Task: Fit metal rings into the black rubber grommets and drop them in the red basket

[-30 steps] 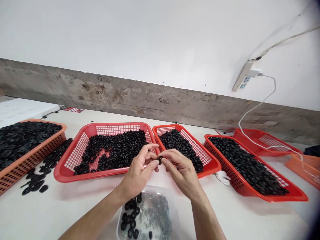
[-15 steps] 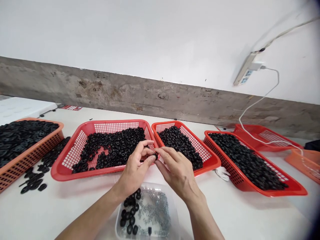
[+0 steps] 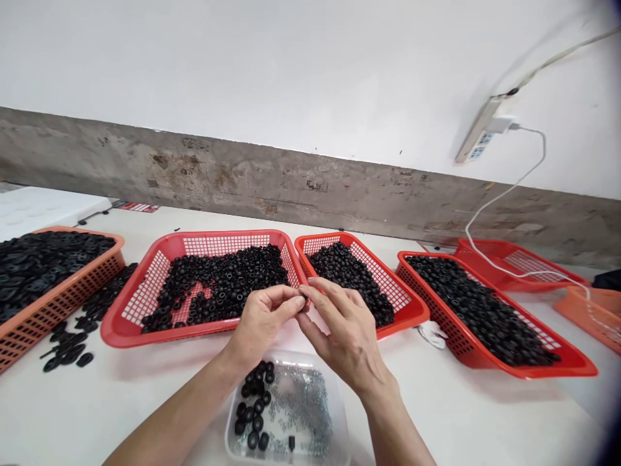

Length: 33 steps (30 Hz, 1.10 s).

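A small black ring-like part [image 3: 303, 301] is pinched between my two hands, mostly covered by the fingertips. My left hand [image 3: 266, 318] is closed on it with thumb and index finger from the left. From the other side, the fingertips of my right hand [image 3: 341, 327] meet on the same part. Below the hands stands a clear plastic box [image 3: 343, 414] with several black rubber rings [image 3: 254, 414] on its left and tiny shiny clear or metal pieces [image 3: 305, 408] on its right. Just behind the left hand is a red basket [image 3: 145, 285] of small black rings.
A second red basket [image 3: 410, 310] and a third red basket [image 3: 579, 369] hold more black pieces. An orange basket [image 3: 109, 265] of flat black parts is at left, with loose black parts [image 3: 68, 349] beside it. A white cable [image 3: 473, 223] hangs from a power strip [image 3: 478, 133].
My left fingers have curled in from a more spread pose and now pinch the black part more tightly. My right hand has barely moved. The view has shifted slightly.
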Each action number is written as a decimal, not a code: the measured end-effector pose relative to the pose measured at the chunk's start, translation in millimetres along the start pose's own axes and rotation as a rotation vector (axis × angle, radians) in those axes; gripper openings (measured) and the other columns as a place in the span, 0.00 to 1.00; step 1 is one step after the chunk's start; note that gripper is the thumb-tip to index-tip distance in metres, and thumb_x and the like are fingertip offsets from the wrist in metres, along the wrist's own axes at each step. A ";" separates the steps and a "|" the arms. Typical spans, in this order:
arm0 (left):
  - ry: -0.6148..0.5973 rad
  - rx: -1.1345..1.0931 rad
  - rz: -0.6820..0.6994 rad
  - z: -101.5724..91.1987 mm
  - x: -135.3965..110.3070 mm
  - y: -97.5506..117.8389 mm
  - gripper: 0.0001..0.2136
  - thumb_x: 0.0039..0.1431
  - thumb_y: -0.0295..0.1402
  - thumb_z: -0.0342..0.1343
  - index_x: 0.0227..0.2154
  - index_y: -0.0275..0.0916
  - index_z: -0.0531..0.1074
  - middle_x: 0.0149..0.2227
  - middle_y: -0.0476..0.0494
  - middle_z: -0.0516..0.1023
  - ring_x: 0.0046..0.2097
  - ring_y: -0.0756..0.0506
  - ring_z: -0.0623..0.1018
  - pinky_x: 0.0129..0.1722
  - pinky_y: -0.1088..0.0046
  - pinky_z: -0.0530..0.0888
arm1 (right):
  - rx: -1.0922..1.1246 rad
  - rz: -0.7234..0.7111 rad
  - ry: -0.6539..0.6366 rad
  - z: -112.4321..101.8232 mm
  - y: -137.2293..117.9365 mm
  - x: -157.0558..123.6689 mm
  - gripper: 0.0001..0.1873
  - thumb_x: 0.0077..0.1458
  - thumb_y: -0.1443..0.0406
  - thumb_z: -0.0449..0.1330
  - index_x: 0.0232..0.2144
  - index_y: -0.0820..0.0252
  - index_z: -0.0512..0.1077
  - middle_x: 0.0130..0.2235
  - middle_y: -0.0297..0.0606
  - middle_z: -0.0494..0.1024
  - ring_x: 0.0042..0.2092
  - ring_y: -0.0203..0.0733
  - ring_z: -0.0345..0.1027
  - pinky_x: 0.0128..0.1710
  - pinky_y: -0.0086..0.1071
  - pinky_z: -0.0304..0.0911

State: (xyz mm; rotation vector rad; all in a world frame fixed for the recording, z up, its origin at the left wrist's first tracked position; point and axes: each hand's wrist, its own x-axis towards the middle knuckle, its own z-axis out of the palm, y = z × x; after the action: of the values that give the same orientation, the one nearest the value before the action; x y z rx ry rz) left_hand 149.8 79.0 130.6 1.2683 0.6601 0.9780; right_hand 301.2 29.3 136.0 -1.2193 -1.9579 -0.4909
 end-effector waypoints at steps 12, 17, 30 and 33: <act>-0.015 0.018 0.022 6.9 -3.2 -3.5 0.07 0.56 0.32 0.59 0.27 0.34 0.76 0.28 0.48 0.75 0.32 0.51 0.71 0.35 0.77 0.69 | 0.027 -0.009 -0.006 4.6 -0.5 -0.8 0.16 0.62 0.66 0.59 0.52 0.64 0.69 0.51 0.48 0.79 0.51 0.44 0.74 0.45 0.38 0.62; -0.026 -0.016 0.005 6.1 -2.7 -4.7 0.07 0.57 0.33 0.60 0.27 0.35 0.77 0.28 0.48 0.75 0.33 0.50 0.71 0.36 0.77 0.69 | 0.025 -0.016 0.026 3.4 -0.2 -0.1 0.14 0.60 0.68 0.60 0.48 0.62 0.71 0.47 0.43 0.81 0.46 0.42 0.77 0.44 0.37 0.61; -0.245 0.075 -0.004 -2.8 -0.3 -0.5 0.11 0.61 0.37 0.57 0.38 0.37 0.82 0.33 0.45 0.81 0.37 0.46 0.75 0.42 0.72 0.70 | 0.039 -0.019 -0.049 0.9 5.7 -3.2 0.12 0.62 0.68 0.56 0.49 0.64 0.68 0.44 0.45 0.82 0.42 0.43 0.76 0.45 0.41 0.61; -0.235 0.104 0.012 -2.4 -1.1 -1.1 0.11 0.62 0.36 0.57 0.38 0.37 0.82 0.33 0.45 0.81 0.39 0.45 0.76 0.43 0.72 0.70 | 0.070 -0.035 -0.077 2.5 5.5 -3.2 0.11 0.63 0.69 0.55 0.49 0.65 0.67 0.42 0.43 0.81 0.40 0.42 0.76 0.41 0.38 0.63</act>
State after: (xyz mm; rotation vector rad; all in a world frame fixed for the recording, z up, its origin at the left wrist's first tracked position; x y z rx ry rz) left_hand 147.5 79.2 128.9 1.4550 0.5257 0.7964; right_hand 305.8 31.7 131.5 -1.1774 -2.0467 -0.3954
